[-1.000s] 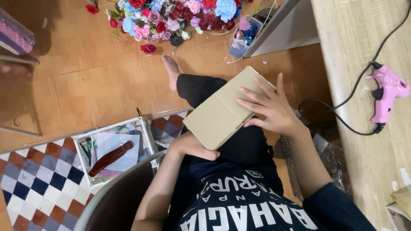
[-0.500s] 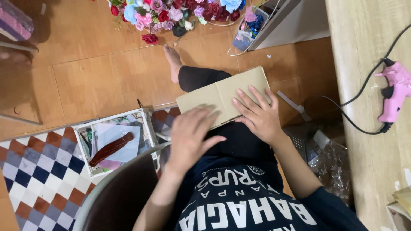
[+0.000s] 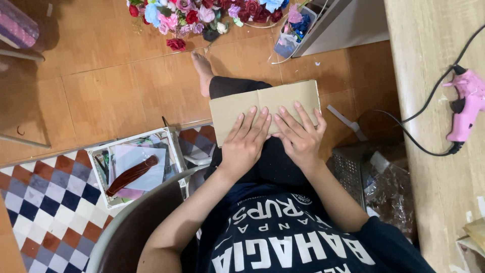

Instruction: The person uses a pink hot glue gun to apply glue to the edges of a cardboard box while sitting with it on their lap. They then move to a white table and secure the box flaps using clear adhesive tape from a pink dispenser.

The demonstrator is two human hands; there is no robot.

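Note:
A tan cardboard piece (image 3: pixel 262 102) with a crease down its middle lies flat across my lap, over black trousers. My left hand (image 3: pixel 246 143) rests palm down on its near edge, left of the crease, fingers together and stretched out. My right hand (image 3: pixel 299 135) presses flat beside it on the right half, fingers slightly spread. Both palms lie on the cardboard; neither hand grips it. My bare foot (image 3: pixel 202 71) shows on the floor beyond the cardboard.
A pink glue gun (image 3: pixel 465 108) with a black cable lies on the wooden table (image 3: pixel 434 45) at right. A white tray (image 3: pixel 134 164) of papers and a brown object sits on the floor at left. Artificial flowers (image 3: pixel 202 12) lie ahead. A metal mesh basket (image 3: pixel 351 172) stands beside my right leg.
The cardboard was tilted and held up; it now lies flat and unfolded on my lap. My left hand came from under it onto its top, beside the right hand.

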